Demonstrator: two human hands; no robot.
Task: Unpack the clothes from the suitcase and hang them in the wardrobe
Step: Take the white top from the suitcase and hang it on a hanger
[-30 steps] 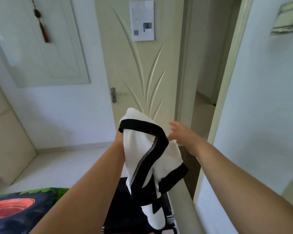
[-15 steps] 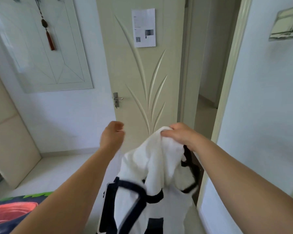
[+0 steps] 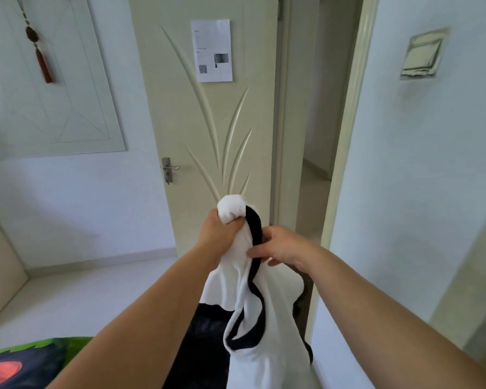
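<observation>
In the head view, the left hand (image 3: 222,234) is clenched in a fist round the bunched top of a white, black-trimmed garment (image 3: 253,307), held up in front of the lower part of the cream door (image 3: 208,130). The right hand (image 3: 281,247) sits just right of it and a little lower, fingers curled round the black band with the thumb laid across the front. The rest of the cloth hangs loose below both hands, toward the door's foot. A dark mass (image 3: 202,349) beneath it may be the suitcase, though I cannot tell. No hanger or wardrobe rail shows. So this piece seems to be out of the case but unhung: finding its shoulders, hangering it and carrying it over all remain.
</observation>
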